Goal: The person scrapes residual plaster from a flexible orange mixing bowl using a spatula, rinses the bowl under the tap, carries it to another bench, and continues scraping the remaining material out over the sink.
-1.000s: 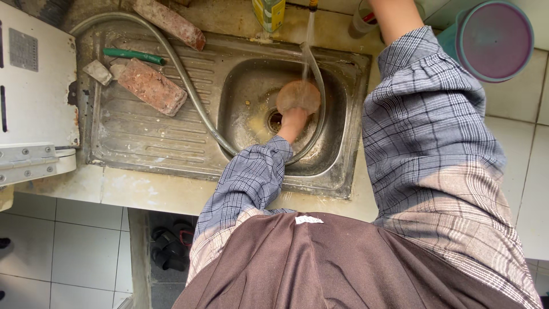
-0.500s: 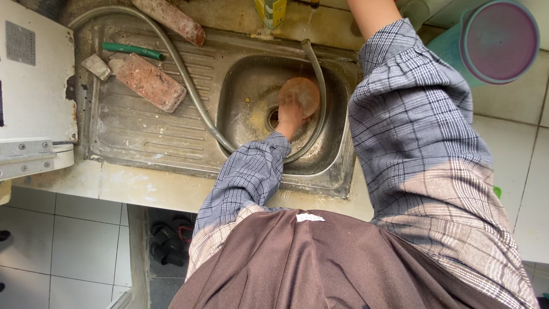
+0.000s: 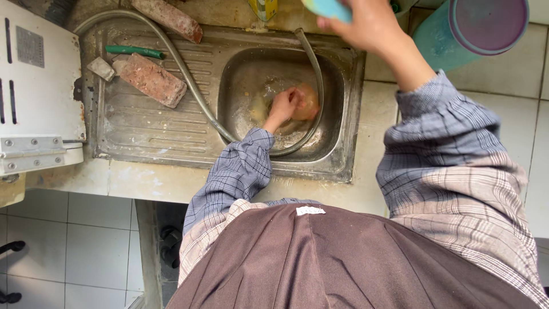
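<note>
While left hand (image 3: 284, 106) grips cup (image 3: 305, 100) — hose (image 3: 194, 86) loops basin (image 3: 337, 137).

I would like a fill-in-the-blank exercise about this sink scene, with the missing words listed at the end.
1. The left hand holds a round orange object inside the ____ of the steel sink.
2. The right hand holds a ____-coloured object at the picture's top edge.
3. A grey hose curves across the drainboard into the ____.
4. A reddish ____ lies flat on the drainboard beside a green-handled tool.

Missing words: basin; turquoise; basin; brick
</note>
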